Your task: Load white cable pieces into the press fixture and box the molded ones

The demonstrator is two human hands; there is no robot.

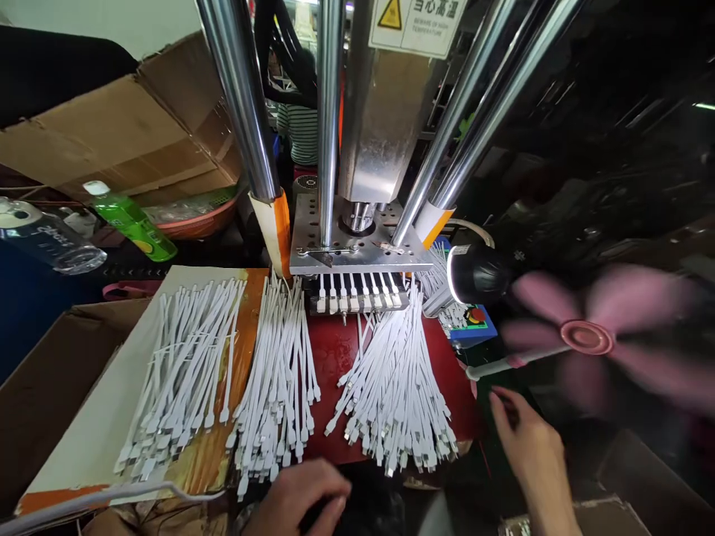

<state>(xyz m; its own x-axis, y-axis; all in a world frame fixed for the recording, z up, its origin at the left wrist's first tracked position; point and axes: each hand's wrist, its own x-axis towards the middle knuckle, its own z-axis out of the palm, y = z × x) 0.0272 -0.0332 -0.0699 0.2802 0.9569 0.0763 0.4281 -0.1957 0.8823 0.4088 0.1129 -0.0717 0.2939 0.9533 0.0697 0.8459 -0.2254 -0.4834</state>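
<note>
At press front: three white cable piles lying; left hand curling, hold unclear; right hand hovering, gaping narrowly.

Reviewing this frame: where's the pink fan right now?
In the head view, the pink fan is at the right side of the picture, just right of the black lamp and above the right hand.
</note>
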